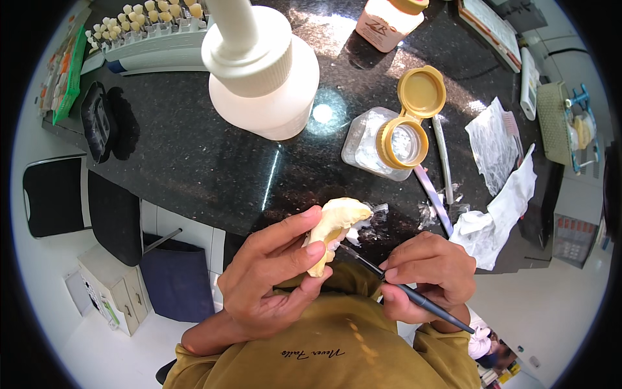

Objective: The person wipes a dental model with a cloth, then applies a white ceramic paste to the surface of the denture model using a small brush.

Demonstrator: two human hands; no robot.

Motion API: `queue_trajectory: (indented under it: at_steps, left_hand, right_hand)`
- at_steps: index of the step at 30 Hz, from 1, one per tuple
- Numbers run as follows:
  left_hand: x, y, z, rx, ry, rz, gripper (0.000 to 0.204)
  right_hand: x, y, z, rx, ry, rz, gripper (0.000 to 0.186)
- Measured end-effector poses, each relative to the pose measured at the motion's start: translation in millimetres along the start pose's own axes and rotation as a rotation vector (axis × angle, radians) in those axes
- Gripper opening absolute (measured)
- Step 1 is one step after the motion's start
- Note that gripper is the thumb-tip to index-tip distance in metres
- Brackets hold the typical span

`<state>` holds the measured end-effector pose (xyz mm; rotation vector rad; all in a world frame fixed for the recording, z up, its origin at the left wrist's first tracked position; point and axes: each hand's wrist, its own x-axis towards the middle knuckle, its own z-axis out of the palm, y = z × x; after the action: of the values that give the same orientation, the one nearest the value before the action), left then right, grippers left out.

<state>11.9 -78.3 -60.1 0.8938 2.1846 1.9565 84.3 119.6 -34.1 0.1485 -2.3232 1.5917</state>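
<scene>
A cream-yellow dental cast (344, 214), curved like a tooth arch with whitish teeth along its inner side, is pinched between the thumb and fingers of my left hand (275, 266). In my right hand (431, 275) is a slim dark brush (424, 301), held like a pen. Its thin tip points at the teeth of the cast; whether it touches them I cannot tell. Beyond my hands stands a clear jar (369, 146) with white contents, its gold flip lid (422, 93) raised. White smears mark the dark counter just past the cast.
A big white pump bottle (262, 97) rises at the counter's far middle. A rack of tooth shade tabs (159, 45) is behind it, left. To the right lie a purple stick (433, 198), a pale pen-like tool (442, 159) and crumpled white tissue (495, 217). A pinkish jar (389, 26) sits far back.
</scene>
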Motion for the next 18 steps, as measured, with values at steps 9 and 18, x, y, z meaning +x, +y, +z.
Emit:
queue_trajectory:
  at_steps: [9, 18]
  left_hand:
    - [-1.7, -1.5, 1.7, -0.001, 0.014, 0.011, 0.038]
    - [-1.1, -2.1, 2.3, 0.01, 0.02, 0.013, 0.038]
  right_hand:
    - [2.7, -1.0, -0.3, -0.017, -0.027, -0.002, 0.02]
    - [1.9, -0.3, -0.2, -0.011, -0.03, -0.001, 0.02]
